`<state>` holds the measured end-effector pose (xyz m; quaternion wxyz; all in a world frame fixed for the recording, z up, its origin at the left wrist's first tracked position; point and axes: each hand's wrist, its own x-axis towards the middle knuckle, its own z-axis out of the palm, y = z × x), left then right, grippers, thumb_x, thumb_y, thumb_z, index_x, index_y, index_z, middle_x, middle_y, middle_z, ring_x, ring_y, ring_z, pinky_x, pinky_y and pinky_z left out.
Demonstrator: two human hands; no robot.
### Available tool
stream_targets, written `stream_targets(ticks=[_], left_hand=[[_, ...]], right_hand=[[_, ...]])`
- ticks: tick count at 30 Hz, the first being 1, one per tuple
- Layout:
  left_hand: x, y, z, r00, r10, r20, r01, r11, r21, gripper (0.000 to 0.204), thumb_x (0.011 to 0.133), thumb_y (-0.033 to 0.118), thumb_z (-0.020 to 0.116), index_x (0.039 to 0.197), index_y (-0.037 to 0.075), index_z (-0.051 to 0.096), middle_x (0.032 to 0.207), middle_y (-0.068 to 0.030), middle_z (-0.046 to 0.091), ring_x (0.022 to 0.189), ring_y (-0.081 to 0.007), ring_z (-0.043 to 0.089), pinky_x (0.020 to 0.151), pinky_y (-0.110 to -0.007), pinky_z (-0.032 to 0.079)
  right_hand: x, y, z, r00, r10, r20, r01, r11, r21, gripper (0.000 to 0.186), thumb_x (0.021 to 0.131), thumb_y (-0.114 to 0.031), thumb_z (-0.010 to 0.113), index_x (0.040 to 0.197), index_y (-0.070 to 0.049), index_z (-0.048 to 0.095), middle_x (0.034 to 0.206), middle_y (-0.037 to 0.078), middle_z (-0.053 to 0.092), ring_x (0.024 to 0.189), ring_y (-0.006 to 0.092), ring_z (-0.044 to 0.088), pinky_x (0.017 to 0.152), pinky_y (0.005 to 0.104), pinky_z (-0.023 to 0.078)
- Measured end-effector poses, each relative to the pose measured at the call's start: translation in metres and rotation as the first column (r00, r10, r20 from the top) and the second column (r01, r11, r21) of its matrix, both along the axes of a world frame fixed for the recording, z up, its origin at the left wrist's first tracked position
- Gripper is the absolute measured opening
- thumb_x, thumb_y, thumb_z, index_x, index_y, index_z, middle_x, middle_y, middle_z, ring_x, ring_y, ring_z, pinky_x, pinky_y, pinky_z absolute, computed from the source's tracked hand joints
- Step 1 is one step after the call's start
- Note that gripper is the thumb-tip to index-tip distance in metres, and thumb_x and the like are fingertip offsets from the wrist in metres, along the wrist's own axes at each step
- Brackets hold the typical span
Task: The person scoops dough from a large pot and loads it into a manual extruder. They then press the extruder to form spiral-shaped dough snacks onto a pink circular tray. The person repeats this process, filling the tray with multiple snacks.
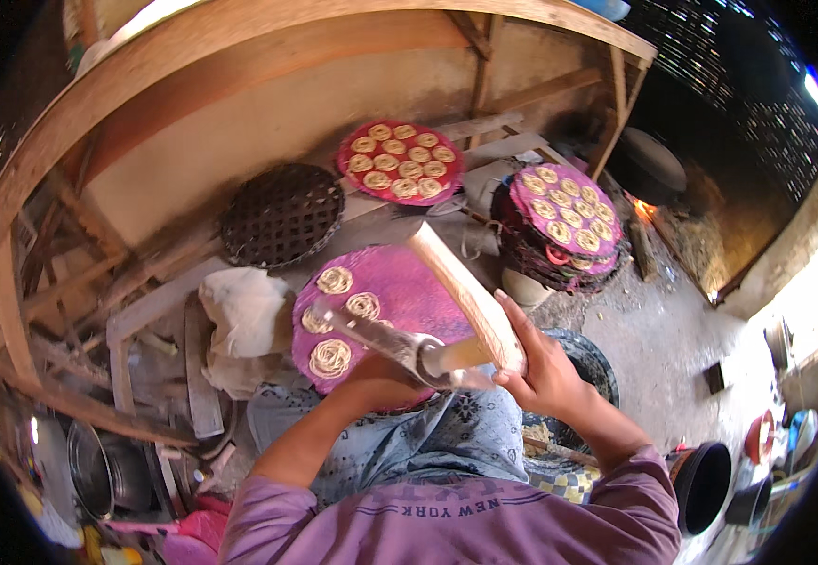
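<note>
A metal hand press (379, 336) with a long flat bar and a round collar is held at a tilt above a round pink mat (400, 273). My left hand (383, 379) is closed at the press from below, its fingers mostly hidden behind the metal. A pale cylinder (459, 355) stands out of the collar and meets a thick wooden handle (465, 297). Against that handle my right hand (552, 369) is wrapped, thumb low and fingers along the wood. Several coiled nests of pale noodle strands (331, 359) lie on the mat's left half.
Beyond the mat sit a red round tray (345, 160) of coils, a dark woven tray (282, 217) and a stack of coil-laden trays (569, 188). A fire (646, 209) burns under a dark pot (652, 160). By my right knee stands a dark basin (607, 363); a cloth sack (249, 311) lies left.
</note>
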<state>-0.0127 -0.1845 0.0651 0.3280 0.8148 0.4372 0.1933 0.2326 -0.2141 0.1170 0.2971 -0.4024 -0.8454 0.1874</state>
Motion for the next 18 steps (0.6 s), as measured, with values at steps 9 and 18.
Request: stream_targets(ticks=[9, 18], left_hand=[[0.006, 0.003, -0.038, 0.899, -0.095, 0.427, 0.131, 0.99, -0.056, 0.051, 0.076, 0.026, 0.077, 0.118, 0.004, 0.058, 0.118, -0.0182, 0.06, 0.11, -0.0291, 0.058, 0.095, -0.039, 0.046], [-0.063, 0.106, 0.046, 0.102, 0.147, 0.984, 0.293, 0.941, -0.171, 0.068, 0.083, 0.058, 0.065, 0.126, 0.006, 0.053, 0.122, -0.0156, 0.06, 0.118, -0.0337, 0.055, 0.1, -0.046, 0.045]], right_hand=[[-0.021, 0.027, -0.019, 0.98, 0.142, -0.141, -0.191, 0.88, -0.435, 0.08, 0.091, -0.044, 0.058, 0.148, 0.001, 0.023, 0.131, 0.027, 0.053, 0.119, 0.0356, 0.055, 0.098, 0.0407, 0.044], [0.01, 0.1, -0.041, 0.707, -0.092, -0.701, -0.703, 0.009, -0.711, 0.087, 0.09, -0.073, 0.028, 0.137, -0.001, 0.043, 0.106, 0.027, 0.061, 0.092, 0.0326, 0.063, 0.076, 0.04, 0.051]])
